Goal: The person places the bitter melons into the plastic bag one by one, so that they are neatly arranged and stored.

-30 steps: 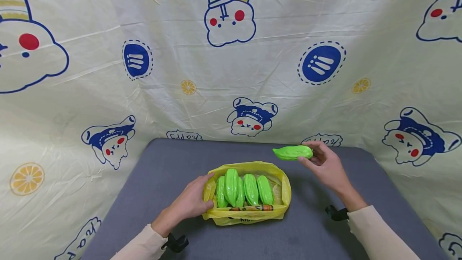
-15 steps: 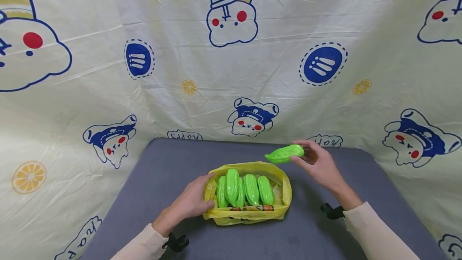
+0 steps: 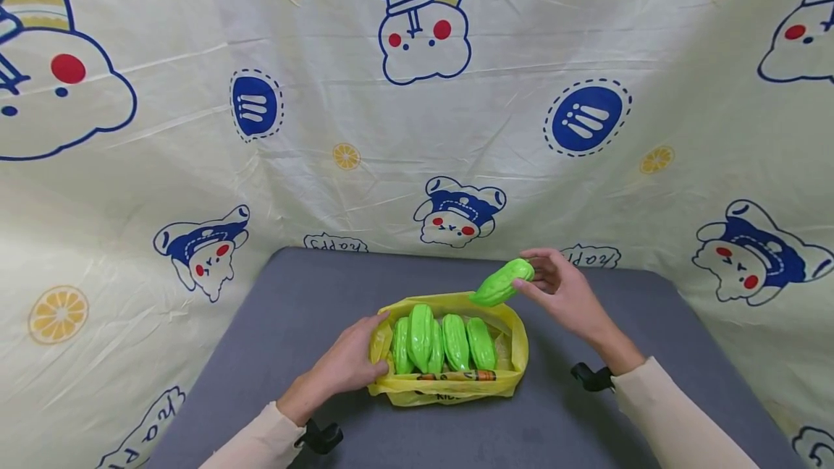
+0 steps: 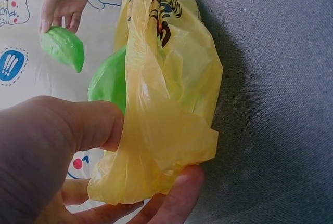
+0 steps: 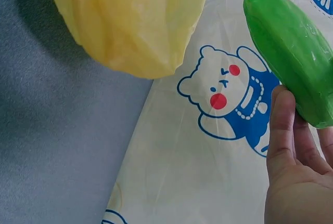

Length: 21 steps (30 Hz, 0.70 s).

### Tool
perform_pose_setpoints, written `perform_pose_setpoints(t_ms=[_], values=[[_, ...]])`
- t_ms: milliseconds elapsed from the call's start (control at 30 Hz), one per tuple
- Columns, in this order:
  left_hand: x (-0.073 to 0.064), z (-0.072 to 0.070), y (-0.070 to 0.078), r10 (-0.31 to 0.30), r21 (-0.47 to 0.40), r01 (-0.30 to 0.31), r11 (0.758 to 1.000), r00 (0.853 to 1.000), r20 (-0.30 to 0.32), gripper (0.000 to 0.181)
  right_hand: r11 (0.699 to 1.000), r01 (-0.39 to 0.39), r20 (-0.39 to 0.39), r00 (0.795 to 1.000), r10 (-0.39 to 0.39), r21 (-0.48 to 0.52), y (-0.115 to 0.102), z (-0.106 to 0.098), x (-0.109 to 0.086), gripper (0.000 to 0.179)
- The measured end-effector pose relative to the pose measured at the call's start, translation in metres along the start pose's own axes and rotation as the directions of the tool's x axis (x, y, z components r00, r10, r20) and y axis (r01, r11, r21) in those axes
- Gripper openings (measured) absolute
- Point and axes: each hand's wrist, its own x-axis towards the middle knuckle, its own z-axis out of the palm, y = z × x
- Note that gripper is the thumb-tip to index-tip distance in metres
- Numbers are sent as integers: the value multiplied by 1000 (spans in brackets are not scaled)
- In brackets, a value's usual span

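Note:
My right hand [image 3: 563, 288] holds a glossy, ridged green vegetable [image 3: 503, 282] by its blunt end between thumb and fingertips. Its pointed tip slants down to the left, overlapping the far right rim of a yellow plastic bag [image 3: 449, 386] in the head view. The bag stands wide-mouthed on the table, and several similar green vegetables [image 3: 456, 342] lie side by side in it. With the thumb on the mouth side and the fingers outside, my left hand [image 3: 345, 359] grips the bag's left edge. In the left wrist view the bag's wall [image 4: 161, 109] hides most of its contents.
The grey table [image 3: 313, 281] runs back to a pale hanging cloth [image 3: 313, 194] with blue cartoon prints. Dark printing marks the bag's near side. Black straps with small devices [image 3: 591, 377] sit on both wrists.
My right hand has moved left and slightly up with the green vegetable, bringing it from the right to the bag's far rim; its tip has turned downward. My left hand stays on the bag.

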Motion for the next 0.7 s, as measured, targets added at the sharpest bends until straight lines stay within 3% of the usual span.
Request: perform_pose_setpoints(t_ms=[700], values=[[1, 3, -2, 16, 17, -15, 1000, 1000, -3, 90, 1000, -20, 113, 993, 20, -5, -13, 16, 13, 53]])
